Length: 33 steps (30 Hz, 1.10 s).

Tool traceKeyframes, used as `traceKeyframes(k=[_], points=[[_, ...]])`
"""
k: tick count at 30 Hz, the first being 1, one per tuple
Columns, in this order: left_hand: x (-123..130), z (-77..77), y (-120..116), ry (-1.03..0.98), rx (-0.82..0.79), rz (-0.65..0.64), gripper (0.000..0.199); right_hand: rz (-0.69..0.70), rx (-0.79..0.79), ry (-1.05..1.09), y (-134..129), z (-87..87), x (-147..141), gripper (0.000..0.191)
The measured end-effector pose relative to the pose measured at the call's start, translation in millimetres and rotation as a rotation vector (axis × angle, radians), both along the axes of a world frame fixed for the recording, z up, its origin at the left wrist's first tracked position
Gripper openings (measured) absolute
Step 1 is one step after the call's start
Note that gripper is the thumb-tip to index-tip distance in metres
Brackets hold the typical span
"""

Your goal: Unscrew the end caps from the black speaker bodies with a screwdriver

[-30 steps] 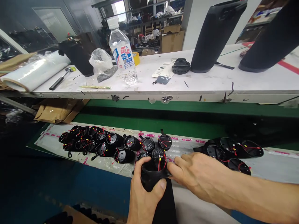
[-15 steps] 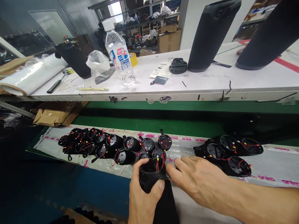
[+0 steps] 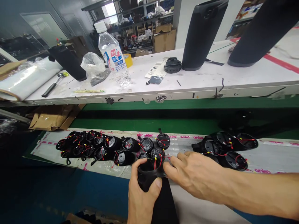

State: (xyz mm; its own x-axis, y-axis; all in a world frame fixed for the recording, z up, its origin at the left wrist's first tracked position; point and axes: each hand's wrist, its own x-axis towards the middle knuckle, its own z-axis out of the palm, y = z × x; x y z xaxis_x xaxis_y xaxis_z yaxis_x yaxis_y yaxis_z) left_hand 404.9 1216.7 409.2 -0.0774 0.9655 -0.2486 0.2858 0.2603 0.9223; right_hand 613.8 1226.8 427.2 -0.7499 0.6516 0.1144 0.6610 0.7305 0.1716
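My left hand [image 3: 142, 194] wraps round a black cylindrical speaker housing [image 3: 146, 180], thumb on the near side and fingers over the far rim. The housing's open end tilts up toward me, and red wires [image 3: 160, 161] with small pale connectors rise from inside it. At the right of that rim, my right hand [image 3: 195, 171] is closed, thumb and forefinger pinching the housing's edge; the exact bit between the fingertips is partly hidden. Just beyond both hands stand similar black housings [image 3: 158, 152] with wires across their open tops.
More wired housings [image 3: 112, 141] crowd the plastic-covered board [image 3: 46, 149] on the left, and another group [image 3: 225, 146] stands on the right. Above runs a white shelf [image 3: 140, 87] holding a water bottle [image 3: 115, 59], a hammer [image 3: 52, 85], yellow tape [image 3: 128, 60] and tall black speakers [image 3: 201, 37].
The camera view has shifted slightly, moving the shelf items a little left in the picture. Both hands keep their hold on the housing, with hardly any movement between them.
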Motion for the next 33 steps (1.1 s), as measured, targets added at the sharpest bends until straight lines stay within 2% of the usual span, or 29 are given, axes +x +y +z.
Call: traceKeyframes(k=[6,9,10,13,15,17,22,25,33], points=[[-2,-5.3,0,-0.003,-0.011,-0.004,0.063,0.024,-0.057,0.014,7,-5.9,1,0.021],[-4,-16.2,1,-0.126,-0.014,0.003,0.065,0.049,-0.131,0.141,14,-13.2,2,0.004],[-6,-20.5,2,-0.182,-0.028,0.008,0.065,0.043,-0.186,0.21,16,-14.9,3,0.003],[-9,-30.6,2,-0.287,-0.067,0.025,0.065,-0.05,-0.342,0.388,17,-16.0,6,0.008],[-11,-32.9,2,-0.28,-0.069,0.034,0.067,-0.118,-0.373,0.412,15,-14.3,7,0.006],[-12,-31.4,2,-0.252,-0.059,0.037,0.071,-0.122,-0.358,0.393,14,-12.5,6,0.005],[-8,-21.4,2,-0.182,-0.056,0.004,0.073,-0.01,-0.226,0.317,16,-10.8,-2,0.017],[-7,-17.8,2,-0.153,-0.06,-0.012,0.07,0.03,-0.148,0.266,18,-12.1,-6,0.015],[-5,-14.3,1,-0.074,0.009,0.018,0.063,-0.02,-0.13,0.229,14,-15.6,-7,0.017]])
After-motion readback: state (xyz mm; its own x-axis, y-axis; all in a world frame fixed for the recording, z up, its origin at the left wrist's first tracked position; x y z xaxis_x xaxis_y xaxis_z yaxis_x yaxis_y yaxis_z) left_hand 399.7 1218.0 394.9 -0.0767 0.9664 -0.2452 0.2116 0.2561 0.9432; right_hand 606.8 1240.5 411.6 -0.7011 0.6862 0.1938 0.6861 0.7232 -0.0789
